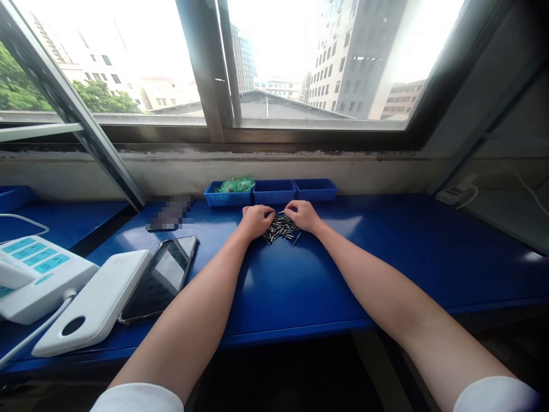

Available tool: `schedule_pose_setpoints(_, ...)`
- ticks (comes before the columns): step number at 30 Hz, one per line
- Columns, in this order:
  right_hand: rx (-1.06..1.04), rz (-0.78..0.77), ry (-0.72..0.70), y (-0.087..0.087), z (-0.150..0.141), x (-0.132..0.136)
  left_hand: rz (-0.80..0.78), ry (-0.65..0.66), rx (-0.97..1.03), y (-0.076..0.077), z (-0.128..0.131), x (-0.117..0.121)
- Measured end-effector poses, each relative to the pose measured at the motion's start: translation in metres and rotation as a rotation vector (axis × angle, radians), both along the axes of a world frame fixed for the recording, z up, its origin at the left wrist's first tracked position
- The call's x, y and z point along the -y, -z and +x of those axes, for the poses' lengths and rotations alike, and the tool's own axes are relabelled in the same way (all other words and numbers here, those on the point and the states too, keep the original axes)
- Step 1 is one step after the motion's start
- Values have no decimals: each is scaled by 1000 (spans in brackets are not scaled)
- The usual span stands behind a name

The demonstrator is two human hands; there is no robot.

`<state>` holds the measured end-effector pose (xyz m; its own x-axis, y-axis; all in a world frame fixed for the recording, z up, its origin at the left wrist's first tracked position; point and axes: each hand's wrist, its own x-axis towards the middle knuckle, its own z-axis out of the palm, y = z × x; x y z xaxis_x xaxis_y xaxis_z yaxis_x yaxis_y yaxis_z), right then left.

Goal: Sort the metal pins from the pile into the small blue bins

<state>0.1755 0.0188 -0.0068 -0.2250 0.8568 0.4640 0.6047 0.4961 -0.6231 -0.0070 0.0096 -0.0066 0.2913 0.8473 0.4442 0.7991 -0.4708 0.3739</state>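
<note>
A loose heap of small, slim metal pieces (pixel 282 229), dark and silvery like screws or rivets, lies on the blue table (pixel 295 292). At the left rim of the heap is my left hand (pixel 256 221), its thumb and fingers pinched together; what they hold is too small to make out. My right hand (pixel 302 216) is over the heap's right side, with closed fingertips on one slim metal piece that points towards my left hand. The two hands are a short gap apart. Behind them stand three joined blue bins, with green plastic wrapping (pixel 235 185) inside the left bin (pixel 227 198).
The middle bin (pixel 274 196) and right bin (pixel 316 194) stand near the wall. To the left are a smartphone (pixel 165 277), a white power bank (pixel 96 300), a white power strip (pixel 43 274) and a blurred dark item (pixel 169 213). A metal rack post (pixel 96 146) rises behind them.
</note>
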Motion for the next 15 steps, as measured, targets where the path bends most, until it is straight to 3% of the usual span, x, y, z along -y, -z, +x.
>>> schedule_pose_setpoints(6,-192,-89,-53,-3,-2,-2,134,78,105,-4,3,3)
schedule_pose_setpoints(10,-202,-97,-72,-4,-1,-1,148,136,95,-5,6,3)
schedule_pose_setpoints(15,-212,-133,-75,-4,-1,1,153,104,81,-6,8,3)
